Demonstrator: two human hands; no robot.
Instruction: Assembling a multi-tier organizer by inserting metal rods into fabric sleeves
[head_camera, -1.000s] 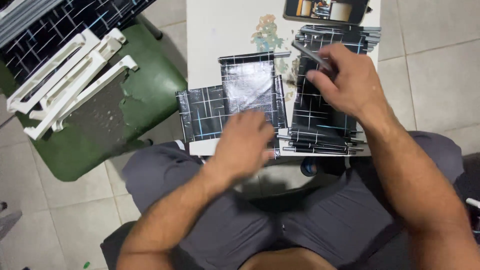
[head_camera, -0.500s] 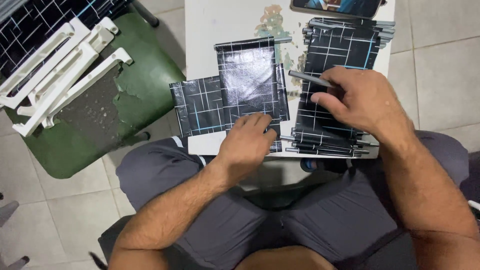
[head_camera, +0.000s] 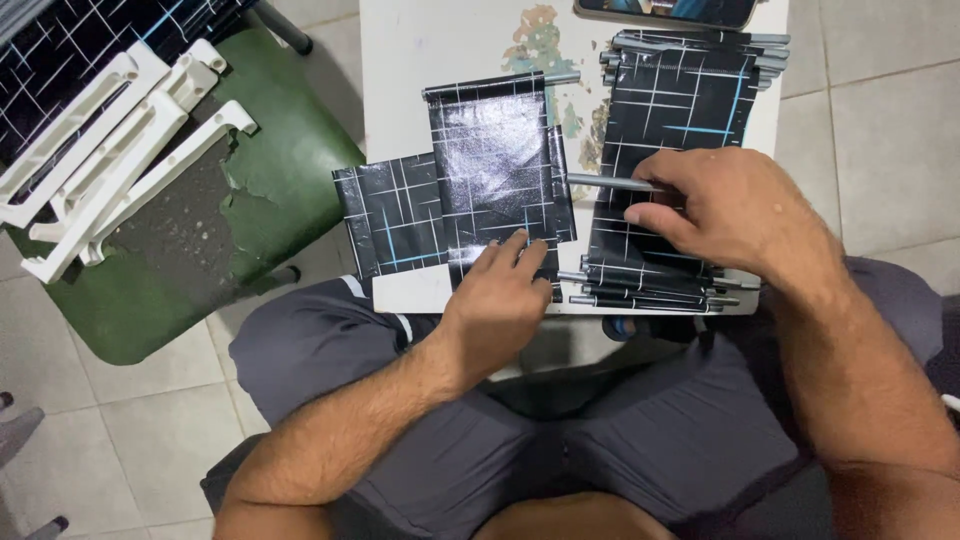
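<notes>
Between the pinched fingertips of my right hand (head_camera: 735, 205) the thin grey metal rod (head_camera: 612, 183) lies crosswise, its free end pointing left toward the glossy black grid-printed sheet (head_camera: 500, 170) that my left hand's (head_camera: 500, 300) spread fingers pin flat; a loose pinch could let it roll away.

The phone (head_camera: 665, 10) is cut off at the top edge; the rod (head_camera: 610, 183) probably ends under the right hand (head_camera: 735, 210).
</notes>
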